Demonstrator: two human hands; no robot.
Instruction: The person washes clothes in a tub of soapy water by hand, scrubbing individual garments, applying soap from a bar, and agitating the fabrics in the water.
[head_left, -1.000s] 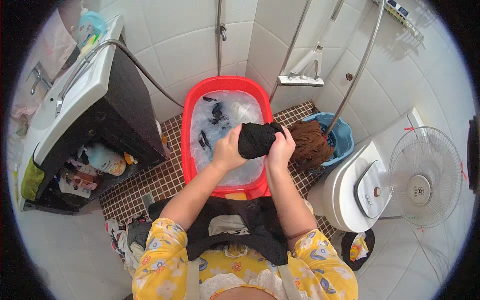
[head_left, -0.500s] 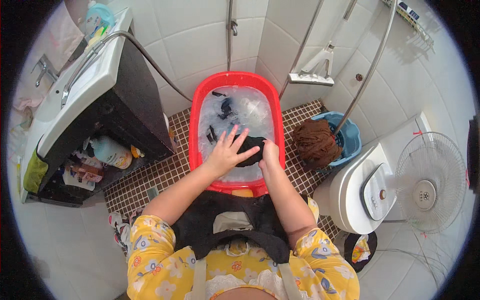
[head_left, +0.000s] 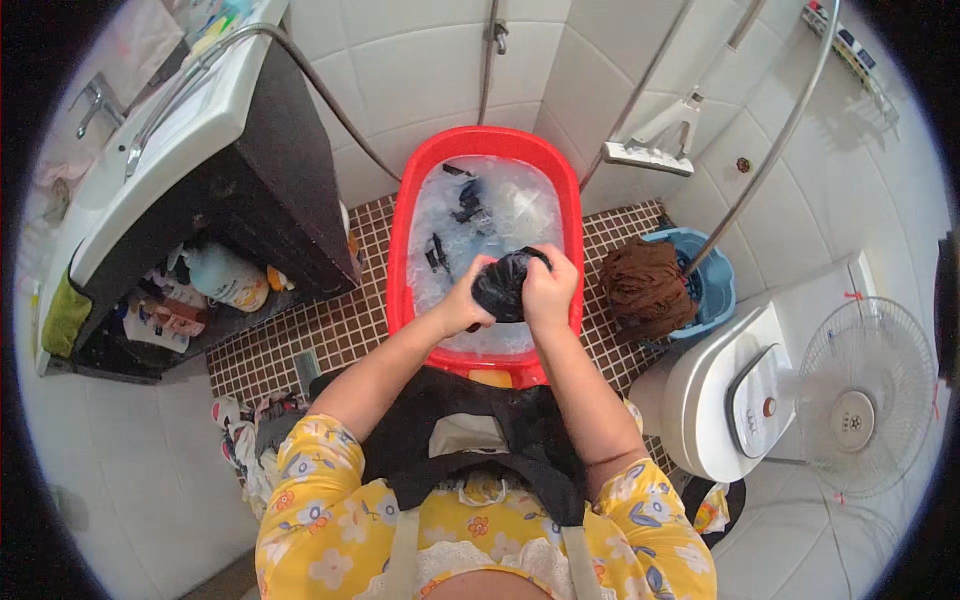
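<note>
Both my hands grip a bunched, wet-looking black cloth [head_left: 503, 287] above the near part of a red plastic tub [head_left: 402, 240]. My left hand [head_left: 464, 302] closes on its left side, and my right hand [head_left: 551, 287] holds its right side. Whitish, sudsy water [head_left: 515, 205] fills the tub. Dark pieces of cloth [head_left: 468, 200] show at its surface toward the far left side. How far the rest of them reaches under the water is hidden.
On the left stands a dark cabinet [head_left: 290, 170] with a white basin and bottles on its shelf. A blue bucket [head_left: 715, 290] with a brown mop [head_left: 645, 290], a toilet [head_left: 715, 410] and a fan [head_left: 855, 400] are on the right. Clothes [head_left: 255, 440] lie at lower left.
My left hand has gone from spread fingers to gripping the cloth. The cloth is now bunched into a compact ball between both hands. The whole view has shifted slightly.
</note>
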